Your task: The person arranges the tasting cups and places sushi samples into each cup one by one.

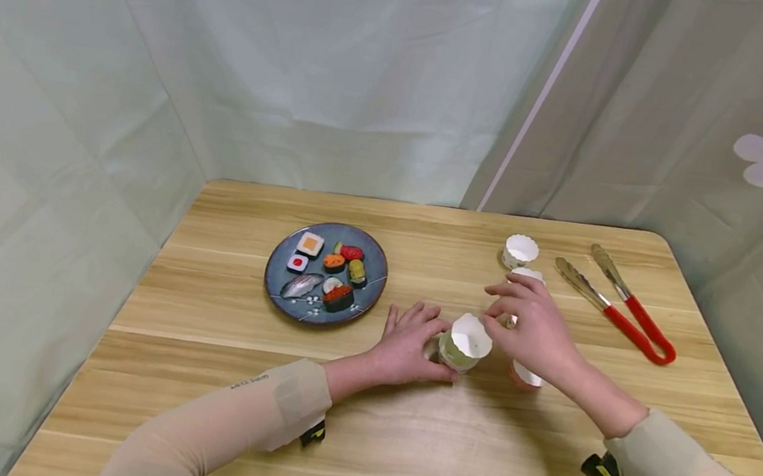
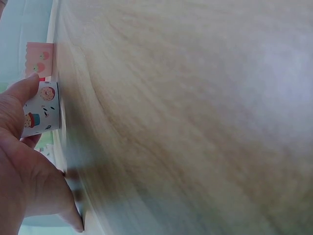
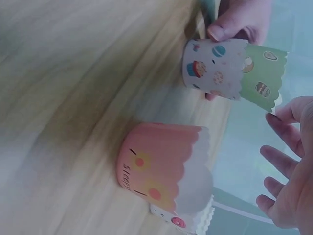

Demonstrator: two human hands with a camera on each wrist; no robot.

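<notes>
In the head view my left hand (image 1: 411,348) grips a white paper baking cup with a cupcake print (image 3: 208,66), which stands upright on the table. A green paper baking cup (image 1: 457,353) sits inside it, slightly tilted, as the right wrist view shows. My right hand (image 1: 534,324) pinches the green cup's scalloped rim between thumb and forefinger; its other fingers spread loosely. Beneath that hand stands a pink paper baking cup (image 3: 156,161), partly covered in the head view. Just behind the hand is another white-rimmed cup (image 1: 530,274), mostly hidden.
A dark blue plate (image 1: 274,292) with several sushi pieces lies left of my hands. One more paper cup (image 1: 520,251) stands near the back edge. Red-handled tongs (image 1: 647,328) lie at the right. Grey-green curtains (image 1: 371,106) enclose the wooden table (image 1: 196,309).
</notes>
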